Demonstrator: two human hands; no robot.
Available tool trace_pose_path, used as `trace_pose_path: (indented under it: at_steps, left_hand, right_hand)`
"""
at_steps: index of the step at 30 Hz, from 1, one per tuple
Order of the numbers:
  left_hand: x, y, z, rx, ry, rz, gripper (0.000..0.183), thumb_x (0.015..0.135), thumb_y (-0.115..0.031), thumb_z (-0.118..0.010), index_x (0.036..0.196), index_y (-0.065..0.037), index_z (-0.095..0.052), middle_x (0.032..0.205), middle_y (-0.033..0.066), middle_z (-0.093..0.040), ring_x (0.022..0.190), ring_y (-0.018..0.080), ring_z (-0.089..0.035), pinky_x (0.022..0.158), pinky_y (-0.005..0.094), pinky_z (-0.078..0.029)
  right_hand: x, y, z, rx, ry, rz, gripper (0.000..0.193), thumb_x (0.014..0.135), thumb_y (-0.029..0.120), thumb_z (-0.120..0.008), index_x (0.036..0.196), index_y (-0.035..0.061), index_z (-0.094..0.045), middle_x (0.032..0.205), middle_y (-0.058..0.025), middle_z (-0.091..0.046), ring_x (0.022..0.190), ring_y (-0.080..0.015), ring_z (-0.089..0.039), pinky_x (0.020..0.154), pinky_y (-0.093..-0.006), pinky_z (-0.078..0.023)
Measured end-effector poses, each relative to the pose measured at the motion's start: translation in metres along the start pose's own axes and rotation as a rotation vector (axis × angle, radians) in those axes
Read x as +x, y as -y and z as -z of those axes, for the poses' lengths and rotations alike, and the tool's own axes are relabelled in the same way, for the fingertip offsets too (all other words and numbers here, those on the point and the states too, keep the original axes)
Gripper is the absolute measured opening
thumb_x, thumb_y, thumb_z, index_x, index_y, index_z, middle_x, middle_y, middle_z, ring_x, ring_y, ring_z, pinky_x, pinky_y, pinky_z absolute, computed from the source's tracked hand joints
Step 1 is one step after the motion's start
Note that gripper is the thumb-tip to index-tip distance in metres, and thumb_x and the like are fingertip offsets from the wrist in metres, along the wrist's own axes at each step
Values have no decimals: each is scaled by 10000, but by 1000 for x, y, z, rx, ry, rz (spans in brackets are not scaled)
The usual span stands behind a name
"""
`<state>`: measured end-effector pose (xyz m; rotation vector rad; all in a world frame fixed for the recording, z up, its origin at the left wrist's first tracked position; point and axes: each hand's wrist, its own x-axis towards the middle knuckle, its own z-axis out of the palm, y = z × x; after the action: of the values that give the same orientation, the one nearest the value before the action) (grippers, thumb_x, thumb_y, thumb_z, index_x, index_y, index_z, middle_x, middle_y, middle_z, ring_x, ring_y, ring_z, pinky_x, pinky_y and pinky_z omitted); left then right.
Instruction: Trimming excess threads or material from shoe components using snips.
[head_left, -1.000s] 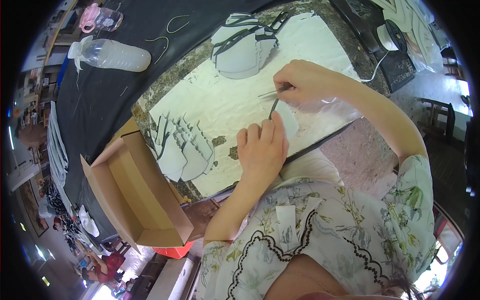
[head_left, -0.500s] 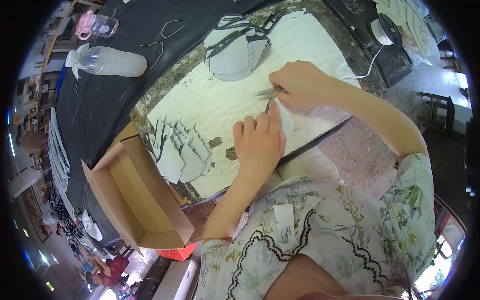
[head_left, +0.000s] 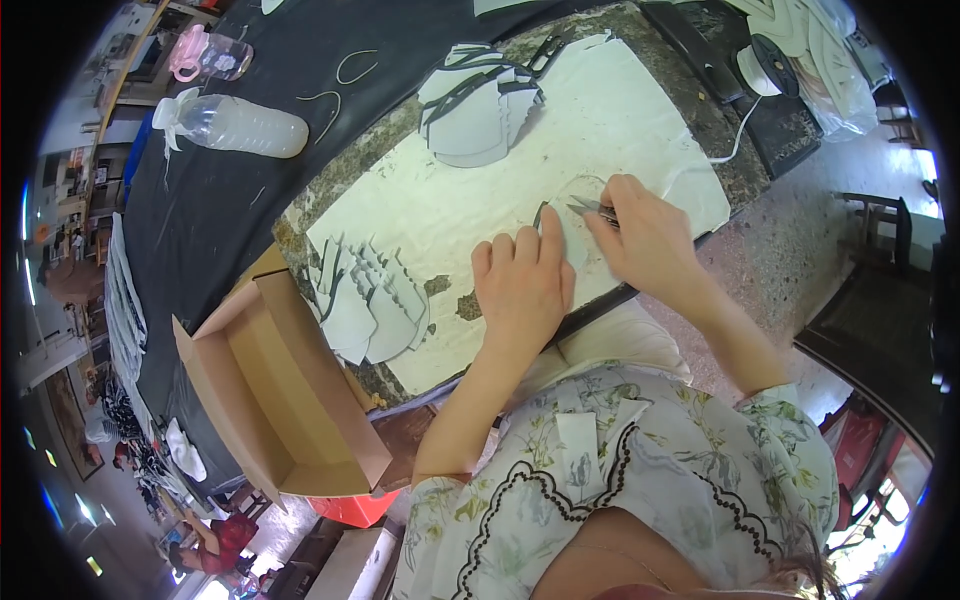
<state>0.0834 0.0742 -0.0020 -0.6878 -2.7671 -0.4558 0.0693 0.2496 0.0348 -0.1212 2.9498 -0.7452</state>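
My left hand (head_left: 522, 280) lies on the worktop with its index finger stretched out and the other fingers bent. It presses down a small white cut piece (head_left: 571, 238) with a dark edge strip at its tip. Just to the right, my right hand (head_left: 645, 235) is closed around small metal scissors (head_left: 594, 209), whose pointed blades face left over the white sheet (head_left: 480, 210). A stack of white pieces with black edging (head_left: 470, 125) lies beyond my hands. Another fanned pile of such pieces (head_left: 370, 305) rests to the left.
An open cardboard box (head_left: 285, 385) stands at the left, below the worktop edge. A plastic bottle (head_left: 235, 125) and a pink-lidded jug (head_left: 212, 52) lie on the black cloth. At the far right a spool (head_left: 765, 68) trails white cord. Another person (head_left: 218, 540) sits at the lower left.
My right hand has moved right and nearer to me with the scissors, away from my left fingertip. My left hand stays on the white piece. The view has shifted slightly.
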Motion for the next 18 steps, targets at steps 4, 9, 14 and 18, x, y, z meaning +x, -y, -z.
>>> trace_pose_path:
  at_steps: [4,9,14,18]
  left_hand:
    - [-1,0,-1,14,11,-11,505,791,-178,-621,1277,-44,-585,831,69,-534,768,235,-507,791,390,-380]
    - [-1,-1,-3,23,-19,-9,502,791,-164,-623,1277,-48,-586,807,66,-509,749,234,-493,763,392,-372]
    - [-8,-6,10,-19,6,52,493,790,-238,-698,1236,-49,-606,941,77,-575,869,251,-541,824,401,-392]
    - [-20,3,8,-135,-39,96,523,770,-333,-754,1192,-54,-624,1115,82,-599,1032,267,-547,893,407,-397]
  right_hand:
    - [16,3,-23,60,-95,-4,244,921,260,-607,948,34,-519,906,-135,-616,792,-341,-638,656,-448,-489]
    - [22,-6,-25,88,-122,7,221,903,232,-637,956,47,-528,867,-119,-627,749,-330,-626,637,-420,-476]
    - [16,-10,-4,375,-331,-51,218,841,177,-722,977,64,-596,827,-110,-604,727,-286,-616,639,-368,-483]
    - [19,-15,-5,229,-512,99,186,834,136,-726,980,68,-632,795,-94,-583,730,-231,-615,627,-330,-470]
